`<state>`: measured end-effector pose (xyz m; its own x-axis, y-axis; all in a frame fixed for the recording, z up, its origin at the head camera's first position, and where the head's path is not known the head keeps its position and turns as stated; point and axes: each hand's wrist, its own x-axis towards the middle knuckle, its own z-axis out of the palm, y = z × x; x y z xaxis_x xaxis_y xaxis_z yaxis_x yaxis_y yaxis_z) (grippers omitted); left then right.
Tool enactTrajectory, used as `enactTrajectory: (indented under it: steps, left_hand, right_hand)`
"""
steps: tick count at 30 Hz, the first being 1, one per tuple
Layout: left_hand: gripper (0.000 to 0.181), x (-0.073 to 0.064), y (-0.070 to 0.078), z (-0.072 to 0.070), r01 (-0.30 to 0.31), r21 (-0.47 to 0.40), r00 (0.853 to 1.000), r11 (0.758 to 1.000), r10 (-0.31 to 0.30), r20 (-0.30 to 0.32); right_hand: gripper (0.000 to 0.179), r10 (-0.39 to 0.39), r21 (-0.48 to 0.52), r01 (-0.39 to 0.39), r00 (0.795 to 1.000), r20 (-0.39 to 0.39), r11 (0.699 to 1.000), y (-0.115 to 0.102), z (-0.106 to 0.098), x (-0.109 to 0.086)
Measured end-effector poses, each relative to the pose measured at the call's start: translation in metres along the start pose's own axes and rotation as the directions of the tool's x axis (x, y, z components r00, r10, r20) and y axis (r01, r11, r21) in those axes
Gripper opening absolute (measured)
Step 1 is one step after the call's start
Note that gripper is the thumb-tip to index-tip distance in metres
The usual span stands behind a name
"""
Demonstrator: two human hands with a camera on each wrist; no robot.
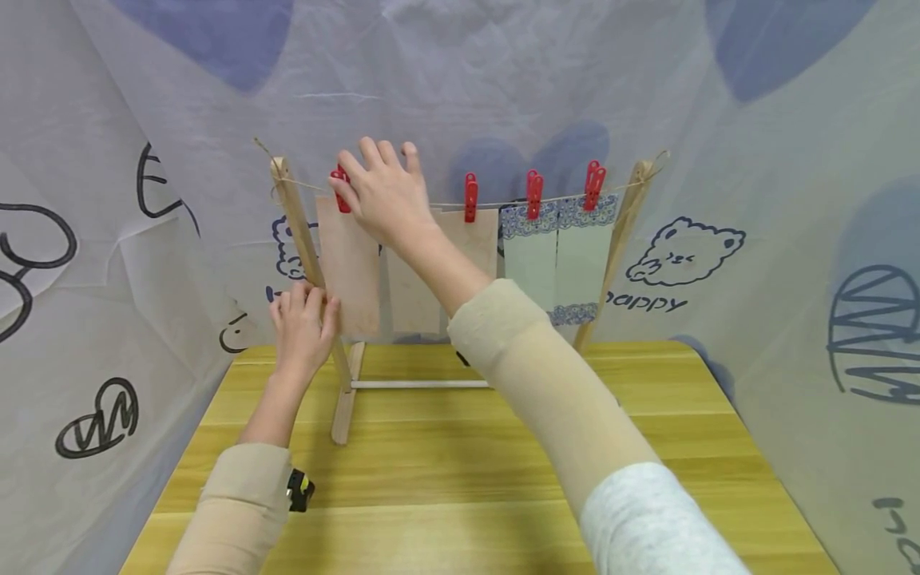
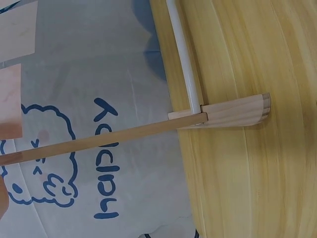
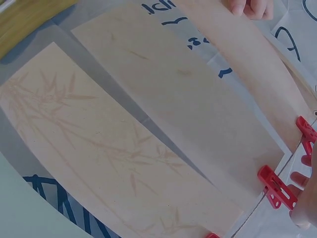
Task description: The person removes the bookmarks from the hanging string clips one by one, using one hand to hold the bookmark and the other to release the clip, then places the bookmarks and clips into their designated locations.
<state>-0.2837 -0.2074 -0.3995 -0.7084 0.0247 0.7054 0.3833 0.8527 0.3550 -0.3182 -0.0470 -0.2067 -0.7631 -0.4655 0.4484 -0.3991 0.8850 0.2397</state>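
Observation:
My right hand (image 1: 388, 192) reaches up to the string and pinches the leftmost red clothespin (image 1: 341, 190) between thumb and index finger; the other fingers are spread. That clip sits on the top of a beige paper sheet (image 1: 350, 271). A second red clothespin (image 3: 276, 187) holds the neighbouring beige sheet (image 3: 188, 94), close to my fingers in the right wrist view; in the head view my hand hides it. Lower down, my left hand (image 1: 300, 323) grips the left wooden post (image 1: 302, 231) of the rack, with the thumb beside the sheet's edge.
Further right along the string (image 1: 568, 198), red clothespins hold a beige sheet and two pale green sheets (image 1: 528, 267) with blue patterned borders. A white rod (image 1: 417, 384) joins the rack's feet. On the wooden table (image 1: 431, 463) lies a small black object (image 1: 300, 489) by my left sleeve.

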Motion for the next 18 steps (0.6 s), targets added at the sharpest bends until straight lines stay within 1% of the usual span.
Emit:
enactTrajectory:
  steps: [4,8,13,18]
  left_hand:
    - [0.031,-0.0002,-0.0011,0.0003,-0.003,0.003,1.000,1.000,0.003,-0.024]
    - [0.030,-0.0008,-0.0025,0.0000,-0.005,0.008,0.999,1.000,0.005,-0.045]
    - [0.028,-0.0012,-0.0027,-0.0027,0.002,0.004,0.999,1.000,-0.002,-0.043]
    - [0.023,-0.0016,-0.0026,-0.0057,-0.003,0.002,0.999,1.000,0.003,-0.042]
  right_hand:
    - [0.046,-0.002,0.002,0.002,1.000,-0.011,1.000,0.0001,0.0004,-0.0002]
    - [0.046,0.001,0.006,-0.001,1.000,-0.005,1.000,0.0005,-0.0002,-0.0001]
    - [0.045,0.003,0.017,-0.003,1.000,0.006,1.000,0.0009,-0.0014,-0.0004]
    - [0.044,0.006,0.033,-0.006,1.000,0.009,0.999,0.0009,-0.0035,-0.0009]
